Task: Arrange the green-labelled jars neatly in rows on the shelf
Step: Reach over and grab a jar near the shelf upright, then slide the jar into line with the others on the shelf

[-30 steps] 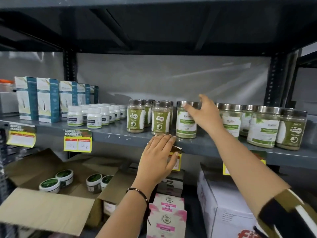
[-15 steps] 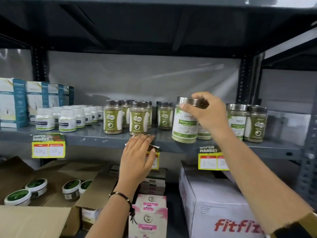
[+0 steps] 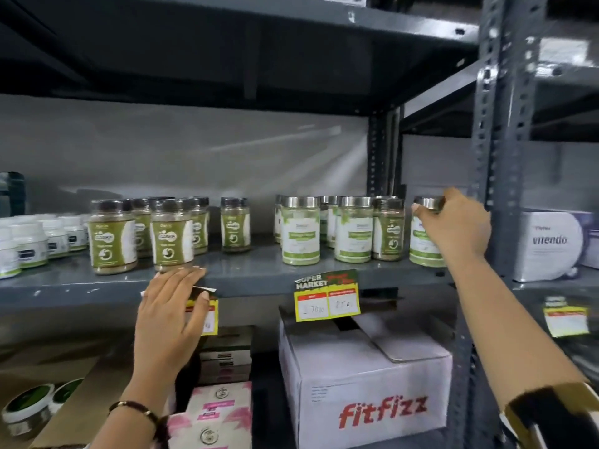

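Note:
Green-labelled jars stand on the grey shelf (image 3: 246, 270). A dark-lidded group (image 3: 111, 236) is at the left, with one single dark-lidded jar (image 3: 235, 229) behind the gap. Silver-lidded jars (image 3: 300, 234) stand in a group to the right. My right hand (image 3: 455, 226) grips the lid and side of the rightmost silver-lidded jar (image 3: 420, 251), which stands at the shelf's right end. My left hand (image 3: 171, 314) lies flat with fingers spread against the shelf's front edge, over a price tag, holding nothing.
White bottles (image 3: 30, 243) fill the shelf's left end. An upright post (image 3: 499, 150) stands just right of my right hand. A white "vitendo" pack (image 3: 551, 246) sits on the neighbouring shelf. Below are a "fitfizz" carton (image 3: 366, 393), pink boxes (image 3: 214, 413) and green-lidded tubs (image 3: 27, 406).
My right hand has carried the silver-lidded jar from the middle of the shelf to its right end. The view has swung right. My left hand stays at the shelf edge.

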Tool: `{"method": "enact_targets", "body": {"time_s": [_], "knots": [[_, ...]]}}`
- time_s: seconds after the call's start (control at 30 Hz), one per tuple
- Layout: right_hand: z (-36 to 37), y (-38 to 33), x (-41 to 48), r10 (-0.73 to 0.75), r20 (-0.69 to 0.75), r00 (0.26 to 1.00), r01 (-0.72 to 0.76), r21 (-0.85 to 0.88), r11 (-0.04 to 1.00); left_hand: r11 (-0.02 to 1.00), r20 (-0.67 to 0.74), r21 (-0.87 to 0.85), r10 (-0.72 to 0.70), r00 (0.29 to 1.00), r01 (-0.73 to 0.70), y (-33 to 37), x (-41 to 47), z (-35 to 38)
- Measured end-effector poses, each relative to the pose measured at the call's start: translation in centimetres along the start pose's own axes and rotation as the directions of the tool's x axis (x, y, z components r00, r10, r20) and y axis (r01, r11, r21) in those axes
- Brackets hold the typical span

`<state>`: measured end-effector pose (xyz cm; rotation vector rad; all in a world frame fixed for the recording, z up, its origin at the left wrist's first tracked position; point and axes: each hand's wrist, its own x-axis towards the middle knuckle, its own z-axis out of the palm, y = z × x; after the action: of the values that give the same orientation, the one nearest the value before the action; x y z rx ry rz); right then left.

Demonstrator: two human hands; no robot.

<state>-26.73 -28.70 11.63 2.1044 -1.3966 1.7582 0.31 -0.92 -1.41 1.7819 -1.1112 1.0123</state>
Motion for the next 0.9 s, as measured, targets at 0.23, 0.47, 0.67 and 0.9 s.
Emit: {"method": "enact_targets", "body": {"time_s": [0.23, 0.47, 0.67, 0.9], "knots": [[2.3, 0.5, 2.3, 0.026, 0.180, 0.983, -0.019, -0.039, 0.999, 1.000, 0.001, -0.001, -0.009, 1.000, 0.009, 0.0, -0.1, 0.0], [1.3, -1.2, 0.0, -0.319, -0.056, 0.946, 0.319, -0.015, 0.948, 1.000, -0.002, -0.004, -0.006, 1.000, 0.006, 0.0, -0.1, 0.0], [3.2, -1.7, -2.6, -0.307, 0.084, 0.948, 0.301, 0.074, 0.951, 1.000, 0.001, -0.001, -0.014, 1.000, 0.014, 0.0, -0.1, 0.0], [3.8, -2.3, -6.1, -0.223, -0.126, 0.967, 0.253, 0.340, 0.906, 1.000, 0.017, -0.002, -0.013, 1.000, 0.013, -0.6, -0.2, 0.1]]}}
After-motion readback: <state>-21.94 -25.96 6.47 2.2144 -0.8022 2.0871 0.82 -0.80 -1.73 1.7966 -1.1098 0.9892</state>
